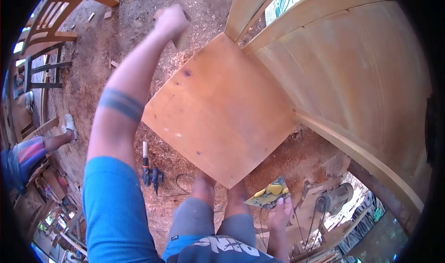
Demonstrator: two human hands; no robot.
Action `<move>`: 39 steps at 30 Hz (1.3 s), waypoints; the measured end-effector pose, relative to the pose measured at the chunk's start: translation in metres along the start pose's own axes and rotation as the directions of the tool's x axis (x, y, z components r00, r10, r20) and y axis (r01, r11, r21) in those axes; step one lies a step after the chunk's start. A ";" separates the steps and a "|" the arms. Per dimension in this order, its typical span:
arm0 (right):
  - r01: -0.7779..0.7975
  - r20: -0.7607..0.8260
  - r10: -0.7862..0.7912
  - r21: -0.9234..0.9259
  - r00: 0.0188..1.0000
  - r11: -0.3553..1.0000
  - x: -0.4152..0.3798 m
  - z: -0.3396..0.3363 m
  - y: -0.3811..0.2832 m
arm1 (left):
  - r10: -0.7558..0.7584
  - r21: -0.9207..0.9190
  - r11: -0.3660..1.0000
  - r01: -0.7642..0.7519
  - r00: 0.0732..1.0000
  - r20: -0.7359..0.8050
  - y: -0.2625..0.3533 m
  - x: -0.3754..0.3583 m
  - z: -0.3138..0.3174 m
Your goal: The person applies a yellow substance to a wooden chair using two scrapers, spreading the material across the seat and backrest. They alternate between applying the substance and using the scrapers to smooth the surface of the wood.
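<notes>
My left hand (pixel 172 22), blurred by motion, is raised beyond the far left edge of a square wooden panel (pixel 222 110). Its fingers are closed round a flat, brownish piece whose kind I cannot make out. Low on the right, my right hand (pixel 280 214) grips a small smeared board (pixel 265 199) carrying yellow putty (pixel 275 189). The panel has dark knots and a few pale marks near its left corner. It lies in front of my legs, its right side against a large framed wooden panel (pixel 343 63).
A cordless drill (pixel 152 174) lies on the shaving-strewn ground left of my legs. Wooden chairs (pixel 51 19) stand at far left. Another person's leg (pixel 60 140) shows at the left edge. A motor with a belt (pixel 331 200) and timber scraps are at lower right.
</notes>
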State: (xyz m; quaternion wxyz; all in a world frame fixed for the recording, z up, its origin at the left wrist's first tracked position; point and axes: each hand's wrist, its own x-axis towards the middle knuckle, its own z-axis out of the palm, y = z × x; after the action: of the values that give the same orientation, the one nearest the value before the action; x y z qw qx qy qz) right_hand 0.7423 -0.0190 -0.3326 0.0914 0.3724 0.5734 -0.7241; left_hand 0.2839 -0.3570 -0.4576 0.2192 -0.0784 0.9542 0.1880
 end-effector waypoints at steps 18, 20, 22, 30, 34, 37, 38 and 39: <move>0.009 -0.001 -0.009 0.061 1.000 0.998 0.008 -0.003 -0.011 | 0.244 0.222 0.963 -0.151 0.836 -0.491 0.054 -0.080 0.093; 0.006 0.028 -0.008 0.094 1.000 0.996 0.009 0.000 -0.017 | 0.436 0.526 0.811 -0.257 0.865 -0.248 0.092 -0.119 0.211; 0.067 0.006 -0.068 0.074 0.998 0.995 0.012 0.004 -0.020 | 0.733 0.589 0.583 -0.559 0.675 -0.084 0.139 -0.229 0.231; 0.032 -0.059 -0.027 0.090 0.998 0.995 0.008 -0.003 -0.026 | 0.318 -0.264 0.934 -0.243 0.901 0.296 0.089 -0.129 0.168; 0.033 0.007 -0.034 0.143 0.999 0.989 0.000 -0.025 -0.012 | 0.002 0.083 0.996 0.030 0.934 -0.357 0.017 -0.058 0.031; 0.012 0.020 -0.015 0.175 1.000 0.985 -0.003 -0.032 -0.006 | -0.106 0.193 0.963 0.190 0.920 -0.377 0.046 -0.075 0.037; 0.016 0.005 -0.017 0.203 1.000 0.979 -0.004 -0.031 -0.006 | -0.110 0.163 0.973 0.161 0.953 -0.284 0.066 -0.081 0.055; 0.017 -0.012 -0.014 0.223 1.000 0.975 -0.006 -0.028 -0.005 | -0.048 0.143 0.987 0.078 0.977 -0.206 0.078 -0.083 0.085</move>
State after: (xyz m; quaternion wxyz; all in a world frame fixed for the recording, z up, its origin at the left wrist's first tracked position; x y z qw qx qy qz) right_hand 0.7559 0.0054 -0.3272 0.0405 0.3795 0.4917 -0.7827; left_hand 0.3725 -0.2464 -0.4655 0.1322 -0.1106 0.9800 0.0998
